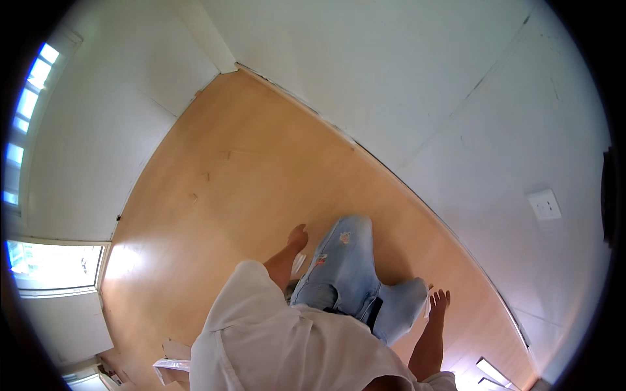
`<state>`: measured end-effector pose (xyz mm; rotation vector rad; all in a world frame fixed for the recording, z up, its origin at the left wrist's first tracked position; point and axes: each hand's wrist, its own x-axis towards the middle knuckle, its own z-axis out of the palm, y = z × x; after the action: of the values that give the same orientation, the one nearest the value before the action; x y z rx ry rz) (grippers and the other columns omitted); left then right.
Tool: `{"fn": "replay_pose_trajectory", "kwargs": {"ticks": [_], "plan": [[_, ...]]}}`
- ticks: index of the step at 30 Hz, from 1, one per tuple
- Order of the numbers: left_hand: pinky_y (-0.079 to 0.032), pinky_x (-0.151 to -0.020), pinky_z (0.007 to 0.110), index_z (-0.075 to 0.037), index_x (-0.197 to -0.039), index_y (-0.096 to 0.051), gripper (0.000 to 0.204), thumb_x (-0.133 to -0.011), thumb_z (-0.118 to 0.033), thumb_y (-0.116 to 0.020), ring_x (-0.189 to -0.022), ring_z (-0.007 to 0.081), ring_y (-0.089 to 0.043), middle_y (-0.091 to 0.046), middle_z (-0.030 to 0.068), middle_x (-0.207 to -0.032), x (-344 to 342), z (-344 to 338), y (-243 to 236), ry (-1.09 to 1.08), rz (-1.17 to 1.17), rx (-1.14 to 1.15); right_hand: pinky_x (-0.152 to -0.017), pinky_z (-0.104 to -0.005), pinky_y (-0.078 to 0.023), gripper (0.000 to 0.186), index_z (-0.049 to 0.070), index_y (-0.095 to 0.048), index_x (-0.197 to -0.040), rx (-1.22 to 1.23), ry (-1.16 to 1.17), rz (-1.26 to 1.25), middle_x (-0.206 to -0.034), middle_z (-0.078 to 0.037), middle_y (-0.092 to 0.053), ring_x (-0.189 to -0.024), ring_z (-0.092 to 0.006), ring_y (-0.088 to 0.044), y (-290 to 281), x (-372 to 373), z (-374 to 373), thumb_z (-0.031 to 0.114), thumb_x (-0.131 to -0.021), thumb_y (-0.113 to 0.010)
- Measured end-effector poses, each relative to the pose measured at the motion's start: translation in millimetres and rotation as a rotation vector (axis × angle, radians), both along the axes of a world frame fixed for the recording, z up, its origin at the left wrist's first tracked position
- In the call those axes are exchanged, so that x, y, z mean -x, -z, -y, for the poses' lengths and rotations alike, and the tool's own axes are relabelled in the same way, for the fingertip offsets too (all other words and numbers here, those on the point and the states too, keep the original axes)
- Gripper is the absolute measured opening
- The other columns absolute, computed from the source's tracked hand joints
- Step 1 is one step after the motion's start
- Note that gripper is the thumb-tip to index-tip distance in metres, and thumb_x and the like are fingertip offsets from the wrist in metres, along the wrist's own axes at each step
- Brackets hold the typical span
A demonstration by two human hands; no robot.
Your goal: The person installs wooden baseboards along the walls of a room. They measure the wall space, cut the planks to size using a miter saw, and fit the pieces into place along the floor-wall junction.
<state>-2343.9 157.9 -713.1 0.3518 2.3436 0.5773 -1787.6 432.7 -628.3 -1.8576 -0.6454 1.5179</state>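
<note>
My left hand [298, 237] hangs low over the wooden floor, left of my bent legs in light blue jeans [345, 260]. Its fingers are loosely bent, with nothing visible in them. A narrow white thing [298, 263] shows between my left forearm and the jeans; its kind is unclear. On the other side, my right hand [439, 302] is raised beside my right knee, fingers spread and holding nothing. Another small white piece [428, 306] shows between that hand and the knee, partly hidden.
Light brown wooden flooring [208, 195] stretches ahead to a corner of pale walls. An outlet plate [544, 204] is on the right wall [456, 98]. A bright opening [55, 266] lies at left. A white-edged object [171, 366] stands at lower left, and white pieces [493, 373] lie at lower right.
</note>
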Motion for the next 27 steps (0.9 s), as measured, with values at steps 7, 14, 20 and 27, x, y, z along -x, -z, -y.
{"fn": "replay_pose_trajectory", "kwargs": {"ticks": [7,14,20,27], "plan": [[-0.052,-0.085,0.039,-0.009,-0.114,-0.064,0.032,-0.086,-0.021,-0.055,-0.103,0.0274,-0.063,-0.068,0.0127,-0.106,38.7,60.5,63.0,0.339,0.051,0.009,-0.076,-0.0342,-0.052,0.067,0.013,-0.035,-0.144,-0.004,0.017,0.151,-0.121,-0.012,-0.057,-0.097,-0.0194,-0.059,8.6,-71.0,180.5,0.002,-0.083,-0.059],[-0.049,-0.067,0.039,0.002,-0.105,-0.066,0.036,-0.095,-0.029,-0.050,-0.082,0.0245,-0.065,-0.069,0.0132,-0.092,-42.5,60.2,64.1,0.093,0.635,-0.243,-0.051,-0.0270,-0.049,0.030,-0.001,-0.056,-0.117,0.029,0.305,0.403,-0.082,-0.012,-0.066,-0.063,-0.0151,-0.061,35.2,-178.6,384.1,0.003,-0.088,-0.055],[-0.051,-0.065,0.037,0.000,-0.105,-0.066,0.033,-0.096,-0.026,-0.050,-0.082,0.0243,-0.065,-0.067,0.0157,-0.096,-33.0,-16.7,-56.6,0.694,0.426,0.288,-0.056,-0.0296,-0.051,0.028,-0.004,-0.057,-0.111,-0.055,0.500,0.576,-0.079,-0.012,-0.067,-0.064,-0.0155,-0.061,71.7,-141.3,485.8,0.019,-0.097,-0.049],[-0.054,-0.062,0.036,0.000,-0.102,-0.064,0.025,-0.092,-0.020,-0.051,-0.070,0.0248,-0.064,-0.067,0.0135,-0.085,-96.2,-213.2,-97.7,0.864,0.236,0.148,-0.064,-0.0328,-0.052,0.030,-0.003,-0.057,-0.108,-0.062,0.613,0.558,-0.082,-0.013,-0.066,-0.070,-0.0191,-0.063,66.2,-121.8,443.9,0.024,-0.099,-0.049]]}}
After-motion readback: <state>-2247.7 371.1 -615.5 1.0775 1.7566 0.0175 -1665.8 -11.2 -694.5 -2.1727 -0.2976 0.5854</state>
